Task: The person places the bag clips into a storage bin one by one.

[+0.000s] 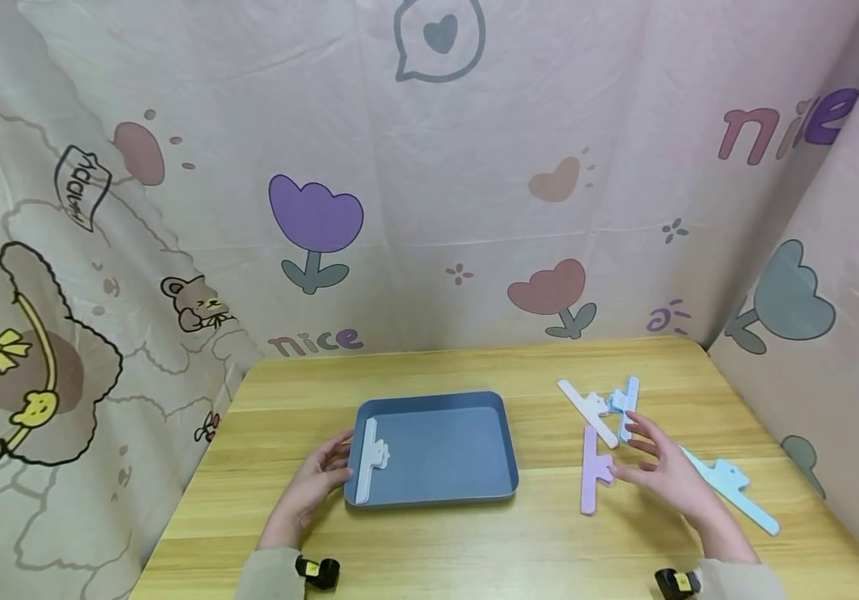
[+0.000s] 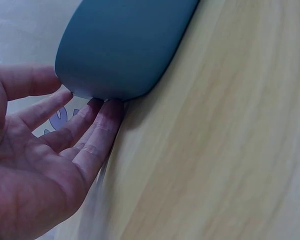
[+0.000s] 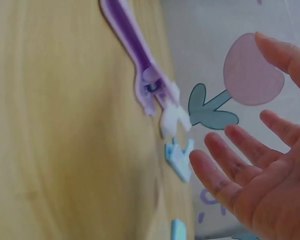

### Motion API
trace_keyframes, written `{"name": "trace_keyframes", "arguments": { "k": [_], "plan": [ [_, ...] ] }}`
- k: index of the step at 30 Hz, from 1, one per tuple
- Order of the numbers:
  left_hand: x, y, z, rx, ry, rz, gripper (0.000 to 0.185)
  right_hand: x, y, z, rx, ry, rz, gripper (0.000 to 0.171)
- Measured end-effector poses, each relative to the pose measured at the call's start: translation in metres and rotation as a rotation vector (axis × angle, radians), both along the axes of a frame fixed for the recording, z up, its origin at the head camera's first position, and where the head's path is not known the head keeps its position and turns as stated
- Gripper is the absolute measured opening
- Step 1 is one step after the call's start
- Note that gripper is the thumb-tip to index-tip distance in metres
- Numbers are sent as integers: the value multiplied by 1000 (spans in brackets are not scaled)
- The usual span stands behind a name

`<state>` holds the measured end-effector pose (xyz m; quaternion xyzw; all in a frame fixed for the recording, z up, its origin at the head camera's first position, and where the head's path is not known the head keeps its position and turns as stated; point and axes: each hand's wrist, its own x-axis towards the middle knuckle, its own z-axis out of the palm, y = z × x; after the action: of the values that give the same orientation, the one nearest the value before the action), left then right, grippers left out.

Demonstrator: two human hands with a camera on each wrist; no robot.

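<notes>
At the left end of a blue-grey tray (image 1: 444, 454) is my left hand (image 1: 318, 475), its extended fingertips touching the tray's outer wall (image 2: 115, 50). A white bag clip (image 1: 366, 467) lies inside the tray along that end. My right hand (image 1: 661, 467) hovers with spread fingers over the clips on the right, nothing in it. Nearest its thumb is a purple bag clip (image 1: 589, 479). Beyond the fingers lie another white clip (image 1: 586, 408) and a light blue clip (image 1: 631, 400), close together. A mint clip (image 1: 736, 492) lies right of this hand, partly hidden by it.
The wooden table (image 1: 549, 542) meets a printed curtain (image 1: 429, 208) at its back, with more curtain at both sides. Black wrist cameras sit at both sleeves.
</notes>
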<state>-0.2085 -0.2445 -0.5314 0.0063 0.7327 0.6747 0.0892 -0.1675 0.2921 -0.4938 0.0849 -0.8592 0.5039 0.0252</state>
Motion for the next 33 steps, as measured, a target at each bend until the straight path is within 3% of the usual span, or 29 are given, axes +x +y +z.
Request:
{"name": "trace_keyframes", "arguments": {
  "k": [12, 24, 33],
  "plan": [
    [1, -1, 0, -1, 4, 9, 67, 6, 1, -14, -10, -191, -35, 88],
    [1, 0, -1, -15, 7, 13, 68, 6, 0, -20, 90, -169, -18, 86],
    [2, 1, 0, -17, -4, 24, 67, 6, -3, -22, 73, -223, -11, 86]
  ]
}}
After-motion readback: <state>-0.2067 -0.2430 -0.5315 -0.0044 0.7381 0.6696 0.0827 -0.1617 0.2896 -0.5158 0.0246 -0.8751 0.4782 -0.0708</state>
